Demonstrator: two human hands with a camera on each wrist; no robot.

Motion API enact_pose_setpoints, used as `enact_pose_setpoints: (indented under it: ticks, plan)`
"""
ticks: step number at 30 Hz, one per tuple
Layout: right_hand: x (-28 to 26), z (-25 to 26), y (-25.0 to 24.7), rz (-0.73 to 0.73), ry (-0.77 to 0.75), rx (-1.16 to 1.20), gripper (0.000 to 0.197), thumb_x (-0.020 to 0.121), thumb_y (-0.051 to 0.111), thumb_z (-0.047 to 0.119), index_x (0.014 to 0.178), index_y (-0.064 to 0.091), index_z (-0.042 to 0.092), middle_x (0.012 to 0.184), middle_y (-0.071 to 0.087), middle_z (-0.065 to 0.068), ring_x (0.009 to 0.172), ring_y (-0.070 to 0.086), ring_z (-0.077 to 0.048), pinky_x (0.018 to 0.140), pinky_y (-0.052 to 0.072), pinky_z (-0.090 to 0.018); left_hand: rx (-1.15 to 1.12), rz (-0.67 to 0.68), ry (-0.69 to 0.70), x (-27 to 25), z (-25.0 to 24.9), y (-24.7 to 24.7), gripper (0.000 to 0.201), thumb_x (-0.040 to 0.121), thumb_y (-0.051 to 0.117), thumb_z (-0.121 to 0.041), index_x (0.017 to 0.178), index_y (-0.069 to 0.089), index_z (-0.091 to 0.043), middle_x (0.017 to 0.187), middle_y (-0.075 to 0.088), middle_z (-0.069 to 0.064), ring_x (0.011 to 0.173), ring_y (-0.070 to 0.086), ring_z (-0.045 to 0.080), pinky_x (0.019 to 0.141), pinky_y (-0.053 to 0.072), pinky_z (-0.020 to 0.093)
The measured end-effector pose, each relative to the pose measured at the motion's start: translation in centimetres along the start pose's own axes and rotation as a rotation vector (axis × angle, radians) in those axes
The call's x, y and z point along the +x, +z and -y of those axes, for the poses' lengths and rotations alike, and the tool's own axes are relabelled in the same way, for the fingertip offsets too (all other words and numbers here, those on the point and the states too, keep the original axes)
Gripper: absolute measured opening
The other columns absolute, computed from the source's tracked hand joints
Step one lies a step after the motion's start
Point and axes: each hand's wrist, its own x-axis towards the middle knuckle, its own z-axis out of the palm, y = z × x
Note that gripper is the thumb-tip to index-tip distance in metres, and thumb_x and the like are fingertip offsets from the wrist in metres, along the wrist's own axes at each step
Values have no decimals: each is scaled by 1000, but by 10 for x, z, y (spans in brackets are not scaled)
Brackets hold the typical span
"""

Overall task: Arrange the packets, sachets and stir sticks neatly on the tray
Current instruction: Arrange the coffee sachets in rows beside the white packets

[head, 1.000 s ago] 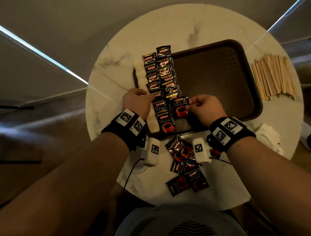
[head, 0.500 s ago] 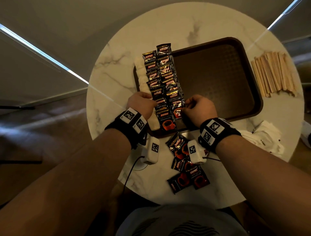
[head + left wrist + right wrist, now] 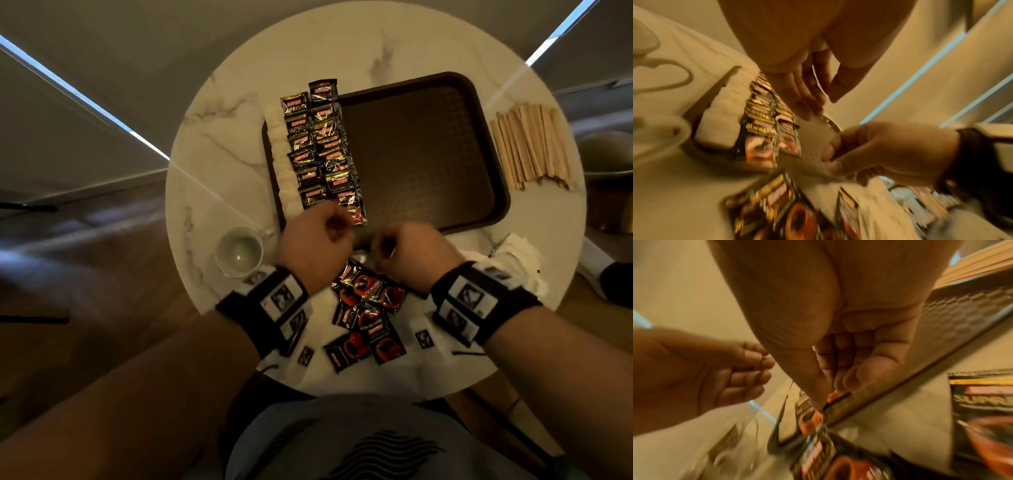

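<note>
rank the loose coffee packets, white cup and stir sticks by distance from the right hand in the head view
1. loose coffee packets: just below the right hand, near table edge.
2. stir sticks: far right, off the tray.
3. white cup: beyond the left hand.

Black coffee packets (image 3: pixel 322 150) in two rows on brown tray (image 3: pixel 428 154), loose packets (image 3: pixel 366 315) nearer, stir sticks (image 3: pixel 531 147) right

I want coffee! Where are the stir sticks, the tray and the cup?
stir sticks (image 3: pixel 529 145), head view, middle of the bundle
tray (image 3: pixel 421 154), head view, bare floor
cup (image 3: pixel 238 251), head view, inside bottom
</note>
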Motion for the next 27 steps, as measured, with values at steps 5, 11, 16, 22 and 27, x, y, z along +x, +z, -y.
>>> enact_pose_setpoints:
  ticks: [5, 11, 16, 22, 27]
  plan:
    - [-25, -18, 28, 24, -112, -234, 33, 90, 71, 39, 121, 70, 28, 114, 66, 1, 105, 65, -21, 87, 54, -34, 336, 327, 124, -60, 29, 33, 23, 87, 69, -24, 109, 64, -30, 105, 63, -14, 87, 61, 7, 76, 53, 26]
    - [-47, -54, 15, -58, -29, -425, 50, 88, 68, 46, 134, 60, 29, 130, 58, -1, 116, 54, -26, 92, 55, -41, 794, 300, 277, -85, 76, 69, 88, 82, 77, -48, 153, 26, -33, 165, 13, 3, 147, 26, 31, 113, 42, 50]
    - [-34, -56, 6, -30, -14, -563, 56, 91, 66, 44, 141, 52, 24, 136, 59, -4, 126, 52, -28, 97, 51, -45, 959, 301, 228, -69, 76, 81, 112, 78, 72, -64, 160, 2, -32, 168, -3, 11, 154, 2, 42, 123, 16, 63]
    - [-26, -56, 15, -8, -133, -611, 47, 97, 59, 30, 142, 49, 22, 138, 56, -5, 129, 50, -28, 102, 47, -46, 901, 241, 147, -64, 68, 78, 101, 81, 70, -63, 157, 18, -23, 152, 35, 8, 142, 33, 31, 119, 33, 50]
    - [-19, -48, 14, 21, -318, -705, 39, 102, 54, 31, 140, 55, 23, 137, 51, -4, 128, 46, -26, 101, 48, -44, 834, 203, 62, -62, 68, 74, 77, 78, 70, -62, 139, 50, -20, 149, 33, 7, 139, 31, 29, 112, 43, 48]
